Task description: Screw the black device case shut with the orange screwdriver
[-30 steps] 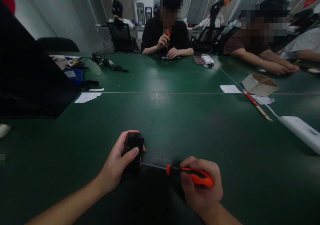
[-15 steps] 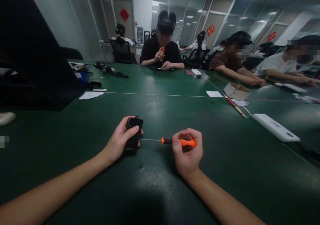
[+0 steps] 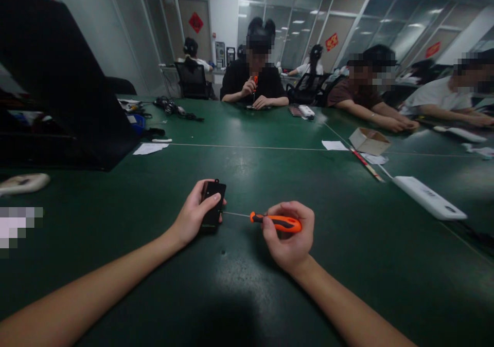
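My left hand is closed round a small black box-shaped device, holding it on edge on the green table, thumb across its face. My right hand grips the orange-and-black handle of a screwdriver. Its thin metal shaft points left and its tip meets the right side of the black device. Both forearms stretch in from the bottom of the view.
A white power strip lies to the right, beyond it a small cardboard box and paper slips. A large black case stands at the left. Several people sit along the far and right sides, one holding a screwdriver.
The view has tilted up and the hands now sit farther from me on the table. Device and screwdriver stay joined tip to side; the right hand's grip has shifted slightly on the handle.
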The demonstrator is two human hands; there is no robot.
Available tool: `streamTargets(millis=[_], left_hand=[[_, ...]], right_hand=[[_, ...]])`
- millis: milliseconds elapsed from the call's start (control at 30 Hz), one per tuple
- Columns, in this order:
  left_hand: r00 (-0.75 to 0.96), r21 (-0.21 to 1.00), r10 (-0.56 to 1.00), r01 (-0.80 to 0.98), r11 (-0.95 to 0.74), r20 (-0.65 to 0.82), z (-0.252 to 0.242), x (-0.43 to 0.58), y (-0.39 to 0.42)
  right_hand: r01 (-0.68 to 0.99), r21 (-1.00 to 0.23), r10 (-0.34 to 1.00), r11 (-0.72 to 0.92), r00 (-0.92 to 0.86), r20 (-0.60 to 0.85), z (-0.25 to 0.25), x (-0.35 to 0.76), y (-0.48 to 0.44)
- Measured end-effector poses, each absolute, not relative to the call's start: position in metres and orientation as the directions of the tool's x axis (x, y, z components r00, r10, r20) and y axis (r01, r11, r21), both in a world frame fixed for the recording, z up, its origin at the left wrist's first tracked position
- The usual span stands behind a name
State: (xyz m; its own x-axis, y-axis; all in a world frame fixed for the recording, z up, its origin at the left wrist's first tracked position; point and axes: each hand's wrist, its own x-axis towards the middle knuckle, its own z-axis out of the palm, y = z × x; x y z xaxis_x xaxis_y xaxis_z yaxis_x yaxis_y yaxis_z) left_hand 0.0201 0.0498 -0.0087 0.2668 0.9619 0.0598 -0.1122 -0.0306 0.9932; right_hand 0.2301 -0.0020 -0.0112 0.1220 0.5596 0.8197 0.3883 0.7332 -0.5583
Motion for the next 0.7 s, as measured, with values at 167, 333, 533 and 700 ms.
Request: streamTargets(millis=[167,333,533,700], left_hand=[[0.241,0.992,0.967,-0.111,-0.053,0.078,-0.008,0.022,0.053],[0.166,0.987,0.985,-0.16,-0.027,0.054,-0.007,0.041,0.062],[0.186,0.94,0.982,-0.339,0.045,0.02,-0.01,0.075,0.06],[0.308,0.966,0.951,-0.255,0.041,0.041,-0.014,0.071,0.053]], right_hand=[[0.44,-0.45,0.487,0.777,0.032,0.873,-0.009,0.238,0.003],[0.447,-0.246,0.366,0.86,-0.203,0.908,0.029,0.242,0.019],[0.582,-0.004,0.24,0.813,-0.329,0.914,0.075,0.249,0.029],[0.484,-0.146,0.277,0.863,-0.212,0.937,0.082,0.254,0.022]])
